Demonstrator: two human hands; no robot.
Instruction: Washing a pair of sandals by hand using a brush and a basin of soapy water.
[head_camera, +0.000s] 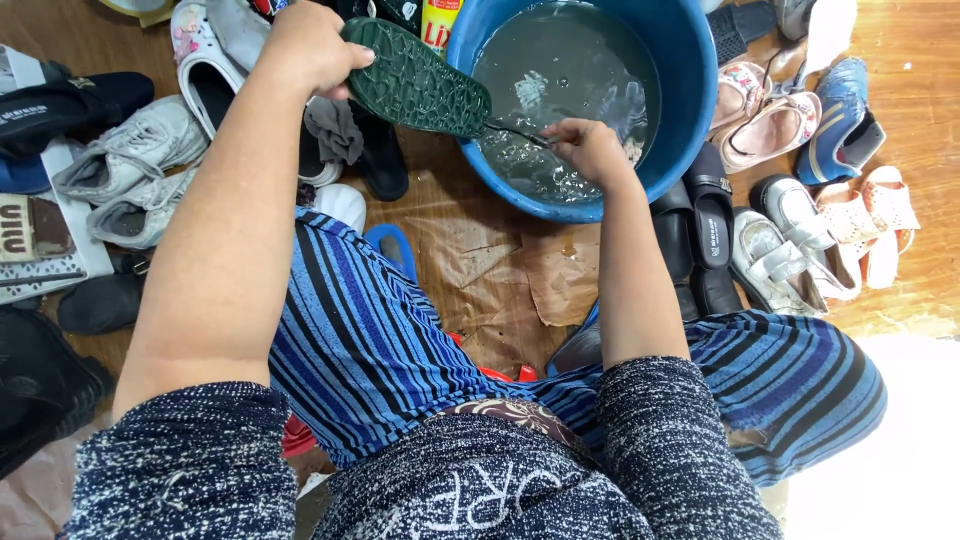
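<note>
Here the left hand (312, 45) is closed around the heel end of a dark green sole (415, 82), fingers curled over its edge. The sole is tilted, its toe end reaching over the near rim of the blue tub (700, 60). Its underside faces up, a rubbery surface moulded in a cracked, scale-like pattern.

The right hand (588, 148) hangs over the tub's near rim, fingers pressed together around a thin dark tool (515, 133) whose tip meets the sole's toe; what the tool is cannot be told. The tub is round, smooth plastic, holding cloudy grey water (560, 80) with small bubbles near the hand.

Room is tight. Shoes ring the tub on both sides: grey laced sneakers (135, 170) and a white clog (205, 60) to the left, black slippers (700, 230), silver shoes (790, 245), pink sandals (765, 125) and a blue shoe (840, 105) to the right. The only open patch is the creased brown paper (510, 270) on the wooden floor (910, 60), between the tub and the person's knees in blue striped trousers (370, 340).
</note>
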